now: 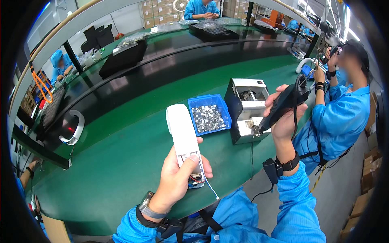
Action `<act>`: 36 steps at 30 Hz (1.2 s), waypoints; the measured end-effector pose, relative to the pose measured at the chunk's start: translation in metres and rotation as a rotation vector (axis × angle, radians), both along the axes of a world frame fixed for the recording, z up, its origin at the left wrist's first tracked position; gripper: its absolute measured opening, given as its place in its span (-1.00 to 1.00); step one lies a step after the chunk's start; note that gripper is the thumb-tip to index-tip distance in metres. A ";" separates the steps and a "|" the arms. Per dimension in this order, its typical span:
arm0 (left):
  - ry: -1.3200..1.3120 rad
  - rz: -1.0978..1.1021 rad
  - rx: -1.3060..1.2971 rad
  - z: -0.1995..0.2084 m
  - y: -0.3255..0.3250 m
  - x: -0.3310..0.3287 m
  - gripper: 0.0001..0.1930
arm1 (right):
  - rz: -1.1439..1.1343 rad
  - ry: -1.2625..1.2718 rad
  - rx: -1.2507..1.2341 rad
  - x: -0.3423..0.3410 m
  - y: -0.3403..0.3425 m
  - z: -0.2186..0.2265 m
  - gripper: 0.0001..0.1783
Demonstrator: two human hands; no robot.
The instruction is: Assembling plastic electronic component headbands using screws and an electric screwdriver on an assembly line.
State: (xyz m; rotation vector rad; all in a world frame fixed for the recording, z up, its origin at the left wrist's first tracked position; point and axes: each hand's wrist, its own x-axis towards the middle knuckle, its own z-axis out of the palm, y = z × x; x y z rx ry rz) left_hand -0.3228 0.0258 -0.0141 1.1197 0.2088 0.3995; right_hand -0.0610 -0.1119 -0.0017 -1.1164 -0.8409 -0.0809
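My left hand (pixel 176 176) is closed round a long white plastic housing (pixel 180 125) with a rounded far end. At its near end, a small circuit board (pixel 196 178) with red and dark wires lies exposed, and a thin white cable (pixel 210 188) hangs loose. My right hand (pixel 285 115) grips a black electric screwdriver (pixel 281 105), tilted down to the left. The screwdriver's tip reaches the front of a black and silver screw feeder (pixel 249 109); whether a screw sits on it is too small to tell. Between the housing and the feeder stands a blue bin (pixel 208 115) of small metal parts.
All this rests on a green bench mat (pixel 121 170). Beyond runs a dark conveyor belt (pixel 170 56) carrying black trays (pixel 123 58). A white curved part (pixel 75 127) lies at left. Close by on the right, a person in blue (pixel 344 109) works; others sit across the line.
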 end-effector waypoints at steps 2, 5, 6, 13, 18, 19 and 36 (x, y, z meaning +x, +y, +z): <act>0.003 0.002 0.007 0.002 -0.001 0.000 -0.62 | 0.000 0.003 -0.003 0.000 -0.001 0.003 0.03; 0.011 0.011 0.021 0.003 -0.002 0.000 -0.62 | 0.041 0.019 -0.036 0.002 0.001 0.005 0.03; 0.003 0.008 0.008 0.002 -0.002 0.000 -0.61 | 0.037 0.016 -0.035 0.003 0.000 0.005 0.03; 0.005 0.055 0.048 0.002 -0.004 0.000 -0.57 | 0.187 0.120 0.003 -0.022 0.002 0.036 -0.01; -0.020 0.016 0.015 -0.003 -0.001 -0.005 -0.59 | 0.383 0.058 0.317 -0.092 0.024 0.105 -0.09; -0.055 -0.006 0.010 -0.004 -0.002 -0.004 -0.60 | 0.441 0.015 0.348 -0.102 0.025 0.115 -0.11; -0.043 0.002 0.038 -0.002 0.000 -0.007 -0.57 | 0.693 -0.003 0.290 -0.151 0.071 0.108 -0.21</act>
